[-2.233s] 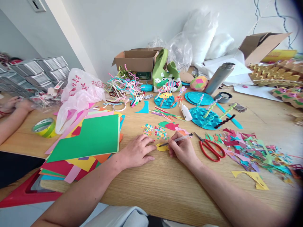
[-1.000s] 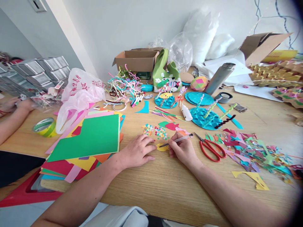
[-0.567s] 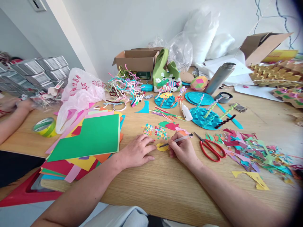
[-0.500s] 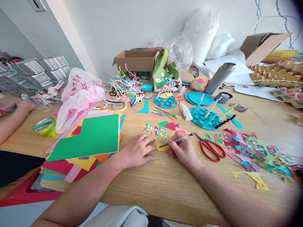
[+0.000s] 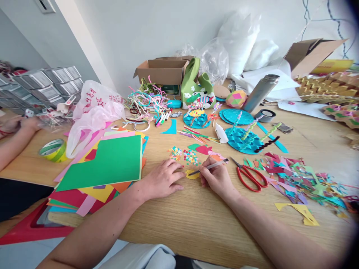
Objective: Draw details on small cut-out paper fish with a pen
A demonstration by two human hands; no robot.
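Observation:
My right hand [image 5: 217, 178] is closed round a thin grey pen-like tool [image 5: 209, 166], its tip resting on a small yellow paper cut-out [image 5: 192, 175] on the wooden table [image 5: 196, 220]. My left hand [image 5: 162, 179] lies flat beside the cut-out, fingers stretched out, fingertips at its left edge. Just beyond sit two little heaps of coloured paper dots [image 5: 183, 155] and small paper fish shapes [image 5: 204, 150].
Red scissors [image 5: 250, 175] and a spread of paper scraps [image 5: 300, 179] lie to the right. A stack of coloured sheets [image 5: 106, 164] sits left, with a tape roll [image 5: 53, 150] and a plastic bag [image 5: 94, 112]. Another person's hands [image 5: 17, 125] work at far left. Blue paper discs [image 5: 242, 140], a flask [image 5: 259, 92] and boxes stand behind.

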